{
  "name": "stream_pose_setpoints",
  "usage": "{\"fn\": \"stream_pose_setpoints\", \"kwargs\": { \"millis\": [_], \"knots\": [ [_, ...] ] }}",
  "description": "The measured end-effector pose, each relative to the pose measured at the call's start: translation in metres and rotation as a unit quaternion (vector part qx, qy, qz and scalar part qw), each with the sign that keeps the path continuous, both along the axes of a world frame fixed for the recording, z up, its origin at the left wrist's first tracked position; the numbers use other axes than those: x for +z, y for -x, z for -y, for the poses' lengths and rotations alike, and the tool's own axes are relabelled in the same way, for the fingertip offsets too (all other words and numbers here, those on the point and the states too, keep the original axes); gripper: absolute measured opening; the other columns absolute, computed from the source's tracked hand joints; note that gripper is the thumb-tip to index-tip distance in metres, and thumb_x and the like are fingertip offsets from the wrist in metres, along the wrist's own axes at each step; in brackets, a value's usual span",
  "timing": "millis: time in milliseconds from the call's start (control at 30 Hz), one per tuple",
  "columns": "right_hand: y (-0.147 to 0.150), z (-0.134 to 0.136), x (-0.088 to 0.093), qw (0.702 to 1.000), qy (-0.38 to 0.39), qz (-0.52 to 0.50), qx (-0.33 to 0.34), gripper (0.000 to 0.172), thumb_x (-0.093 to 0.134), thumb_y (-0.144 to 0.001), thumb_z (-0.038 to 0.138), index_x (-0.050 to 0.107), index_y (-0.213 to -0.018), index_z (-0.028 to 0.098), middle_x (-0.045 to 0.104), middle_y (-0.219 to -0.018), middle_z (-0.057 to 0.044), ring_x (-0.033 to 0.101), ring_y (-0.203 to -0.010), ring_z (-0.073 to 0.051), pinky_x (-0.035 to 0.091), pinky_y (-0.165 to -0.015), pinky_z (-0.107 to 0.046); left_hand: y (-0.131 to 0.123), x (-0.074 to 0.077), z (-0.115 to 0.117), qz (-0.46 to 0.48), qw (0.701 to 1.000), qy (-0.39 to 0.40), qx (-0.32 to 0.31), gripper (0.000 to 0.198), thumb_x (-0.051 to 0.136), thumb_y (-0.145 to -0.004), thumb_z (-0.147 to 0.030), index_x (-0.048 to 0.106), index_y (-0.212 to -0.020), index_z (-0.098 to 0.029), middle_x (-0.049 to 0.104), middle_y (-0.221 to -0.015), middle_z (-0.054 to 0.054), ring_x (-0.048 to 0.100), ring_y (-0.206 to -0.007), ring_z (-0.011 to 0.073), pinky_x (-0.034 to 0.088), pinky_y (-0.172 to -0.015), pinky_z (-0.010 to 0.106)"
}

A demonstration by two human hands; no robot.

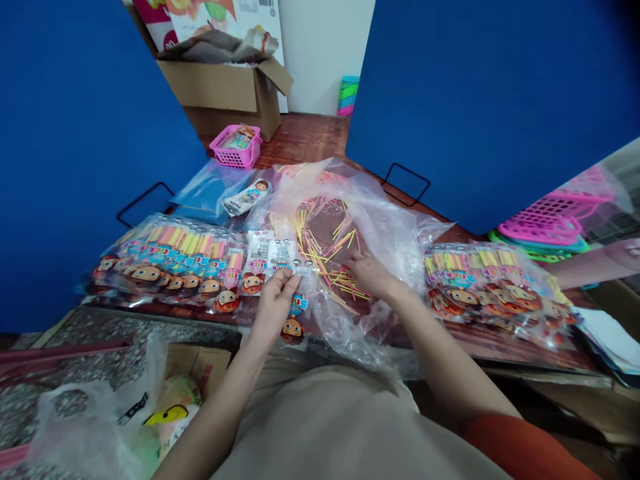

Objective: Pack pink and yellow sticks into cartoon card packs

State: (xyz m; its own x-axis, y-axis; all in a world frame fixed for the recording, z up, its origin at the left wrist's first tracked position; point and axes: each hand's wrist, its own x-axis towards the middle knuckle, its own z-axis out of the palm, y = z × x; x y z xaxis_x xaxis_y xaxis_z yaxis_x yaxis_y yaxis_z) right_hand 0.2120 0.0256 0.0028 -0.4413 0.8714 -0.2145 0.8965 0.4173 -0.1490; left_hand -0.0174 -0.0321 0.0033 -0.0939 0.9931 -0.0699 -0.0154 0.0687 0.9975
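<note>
My left hand (278, 293) pinches the top edge of a small clear packet (294, 325) with a cartoon face on it. To the right, my right hand (367, 270) reaches among loose pink and yellow sticks (325, 257), its fingertips curled; whether they grip a stick is too small to tell. The sticks lie inside a large open clear plastic bag (395, 230). Just left of my left hand lie flat packets (260, 257) with cartoon faces. Rows of packets filled with sticks lie at the left (165, 260) and at the right (490, 283).
A pink basket (236, 148), a cardboard box (220, 87) and a blue plastic sheet (207, 193) are at the back left. Blue panels (480, 100) stand on both sides. Pink baskets (545, 217) and another person's arm (600, 261) are at the right.
</note>
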Motion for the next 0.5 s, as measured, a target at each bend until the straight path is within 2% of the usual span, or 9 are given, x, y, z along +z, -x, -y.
{"fn": "stream_pose_setpoints", "kwargs": {
  "millis": [100, 233, 367, 500],
  "knots": [
    [-0.006, 0.015, 0.010, 0.999, 0.018, 0.012, 0.026, 0.035, 0.052, -0.089, 0.024, 0.066, -0.119, 0.014, 0.060, -0.113, -0.016, 0.055, -0.107, -0.028, 0.041, -0.093, -0.036, 0.002, 0.000, 0.000, -0.010, 1.000, 0.004, 0.001, 0.022, 0.065, -0.076, -0.036, 0.053, -0.070, -0.018, 0.048, -0.065, -0.004, 0.042, -0.061, 0.0105, 0.036, -0.062, 0.023],
    [-0.007, 0.025, 0.014, 0.999, 0.005, 0.023, 0.025, 0.047, 0.064, -0.075, 0.022, 0.064, -0.122, 0.016, 0.060, -0.112, -0.015, 0.054, -0.104, -0.029, 0.042, -0.089, -0.038, 0.001, 0.000, 0.001, -0.038, 0.999, -0.003, 0.003, 0.022, 0.062, -0.078, -0.038, 0.057, -0.070, -0.018, 0.050, -0.063, -0.004, 0.044, -0.061, 0.0116, 0.037, -0.062, 0.023],
    [0.003, 0.029, 0.005, 0.997, -0.051, 0.035, 0.045, 0.025, 0.057, -0.080, 0.015, 0.071, -0.100, 0.013, 0.064, -0.101, -0.017, 0.052, -0.104, -0.033, 0.042, -0.086, -0.039, -0.004, 0.000, 0.004, -0.091, 0.995, -0.024, -0.017, 0.026, 0.055, -0.083, -0.040, 0.054, -0.068, -0.020, 0.047, -0.060, -0.004, 0.042, -0.059, 0.0126, 0.035, -0.060, 0.025],
    [0.007, 0.030, -0.009, 0.998, -0.060, -0.011, 0.028, 0.027, 0.047, -0.082, 0.003, 0.068, -0.095, 0.013, 0.066, -0.099, -0.017, 0.059, -0.094, -0.028, 0.043, -0.080, -0.035, -0.009, -0.001, 0.005, -0.116, 0.992, -0.043, -0.019, 0.022, 0.055, -0.082, -0.040, 0.054, -0.073, -0.020, 0.050, -0.064, -0.003, 0.046, -0.063, 0.0136, 0.037, -0.064, 0.025]
  ]
}}
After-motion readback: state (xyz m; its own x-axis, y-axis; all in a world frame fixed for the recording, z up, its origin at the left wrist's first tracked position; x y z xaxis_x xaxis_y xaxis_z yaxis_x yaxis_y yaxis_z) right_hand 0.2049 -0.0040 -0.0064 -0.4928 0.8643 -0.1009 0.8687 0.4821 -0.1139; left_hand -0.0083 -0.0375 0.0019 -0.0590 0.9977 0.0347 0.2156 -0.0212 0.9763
